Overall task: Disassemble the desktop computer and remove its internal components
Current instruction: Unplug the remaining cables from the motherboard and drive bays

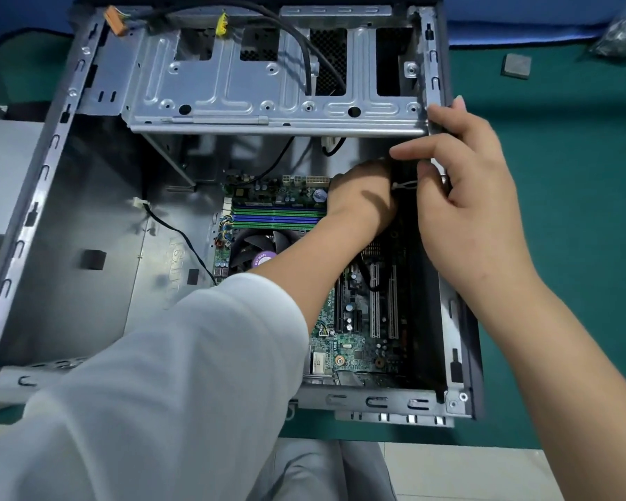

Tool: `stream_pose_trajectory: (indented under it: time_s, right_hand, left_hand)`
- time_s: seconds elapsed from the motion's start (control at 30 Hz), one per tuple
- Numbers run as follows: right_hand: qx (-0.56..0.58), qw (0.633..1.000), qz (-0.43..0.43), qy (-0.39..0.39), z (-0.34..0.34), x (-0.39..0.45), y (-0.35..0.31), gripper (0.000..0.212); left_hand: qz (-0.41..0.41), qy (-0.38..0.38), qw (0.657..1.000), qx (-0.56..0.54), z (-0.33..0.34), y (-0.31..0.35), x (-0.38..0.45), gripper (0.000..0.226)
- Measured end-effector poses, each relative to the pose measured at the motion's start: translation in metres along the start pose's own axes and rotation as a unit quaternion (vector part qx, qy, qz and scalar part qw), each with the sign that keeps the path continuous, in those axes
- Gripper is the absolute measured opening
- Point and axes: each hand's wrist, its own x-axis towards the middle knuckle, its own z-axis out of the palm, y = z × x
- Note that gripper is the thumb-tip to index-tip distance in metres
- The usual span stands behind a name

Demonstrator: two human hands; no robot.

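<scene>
I see the desktop computer case (pixel 87 218) lying open on its side in the middle of the green worktop (pixel 557 175), filling most of my view. Inside it, toward 5 o'clock, sits the green motherboard (pixel 355 341), with its memory slots (pixel 279 216) at the board's 12 o'clock end and the CPU cooler fan (pixel 257 249) just below them. The metal drive cage (pixel 268 85) spans the case at 12 o'clock, with a black cable (pixel 304 56) looping over it and orange (pixel 115 20) and yellow (pixel 222 24) connectors hanging near its top edge. My left hand (pixel 362 200), in a white sleeve (pixel 167 374), reaches across the board toward 2 o'clock; its fingers are curled down into the dark gap by the case wall, and I cannot tell what they hold. My right hand (pixel 467 197) rests over the case's right rim, thumb and fingers pinching a small white cable tie (pixel 403 184). A loose black wire (pixel 181 236) trails across the case floor at 9 o'clock. Out on the worktop at 1 o'clock lies a small grey square chip (pixel 516 65).
</scene>
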Motion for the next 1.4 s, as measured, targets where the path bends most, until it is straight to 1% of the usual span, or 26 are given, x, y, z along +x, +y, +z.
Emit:
stream_pose_trajectory:
  time_s: [0.17,0.27,0.43,0.5,0.6,0.7,0.8,0.9,1.03,1.17,1.4]
  right_hand:
    - [0.010,1.000,-0.004,0.005,0.0004,0.0007,0.0011,0.036]
    - [0.010,1.000,-0.006,0.006,0.0004,0.0008,0.0018,0.036]
    - [0.003,1.000,-0.010,0.009,0.0011,-0.0010,0.0028,0.037]
    - [-0.003,1.000,-0.011,0.011,0.0012,-0.0010,0.0028,0.038]
    - [-0.007,1.000,-0.009,0.009,0.0008,-0.0010,0.0012,0.038]
    - [-0.020,1.000,-0.003,0.018,-0.0010,-0.0006,-0.0006,0.037]
    - [-0.059,0.997,0.031,0.032,-0.0026,0.0016,-0.0006,0.046]
    - [-0.070,0.993,0.090,0.020,-0.0028,0.0030,0.0009,0.054]
    - [-0.058,0.991,0.121,0.018,-0.0034,0.0034,0.0002,0.049]
    - [-0.057,0.987,0.151,0.006,-0.0025,0.0047,0.0037,0.048]
    - [-0.054,0.986,0.157,0.007,-0.0040,0.0052,0.0055,0.048]
  left_hand:
    - [-0.016,0.014,1.000,-0.002,0.0006,0.0005,-0.0007,0.018]
    - [-0.028,0.007,1.000,-0.010,0.0012,0.0009,-0.0011,0.018]
    - [-0.002,-0.017,1.000,-0.023,-0.0030,-0.0036,-0.0049,0.023]
    - [-0.004,-0.025,0.999,-0.038,-0.0051,-0.0045,-0.0066,0.023]
    - [-0.017,-0.008,0.999,-0.031,-0.0034,-0.0018,-0.0057,0.019]
    - [-0.040,0.005,0.999,-0.025,0.0001,-0.0008,-0.0030,0.021]
    - [-0.050,0.002,0.999,-0.019,0.0013,-0.0011,-0.0024,0.024]
    - [-0.046,-0.009,0.999,-0.026,-0.0010,-0.0016,-0.0036,0.024]
    - [-0.062,-0.021,0.997,-0.042,-0.0026,-0.0017,-0.0027,0.025]
    - [-0.067,-0.011,0.997,-0.043,-0.0018,0.0026,-0.0031,0.023]
    - [-0.062,-0.007,0.997,-0.049,0.0002,0.0014,-0.0053,0.025]
